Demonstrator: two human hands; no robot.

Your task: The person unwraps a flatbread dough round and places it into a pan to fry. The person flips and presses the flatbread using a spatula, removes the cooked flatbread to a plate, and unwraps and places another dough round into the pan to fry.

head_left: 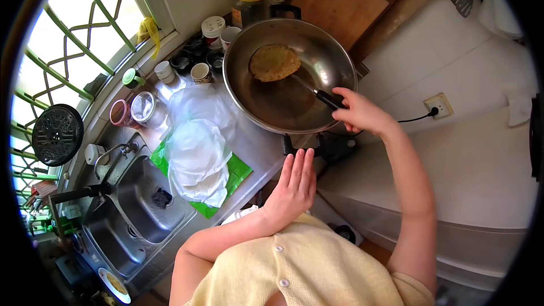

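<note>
Head view: right hand [365,111]'s fingers are pinching the spatula [325,98], pancake [275,62] at its far end in the wok [277,110], so probably the turning step. Left hand [292,188]'s empty, fingers pressed together; next move likely calls for a level spatula.

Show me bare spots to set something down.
Counter: a bare strip between the wok and the bags. Sink basin beside the bags: bare floor shows. Crowded: beyond the bags, where jars and cups cluster.

I wear a pale yellow top [323,266], apparently knitted, with round whitish buttons [284,283] and short sleeves [412,290].
</note>
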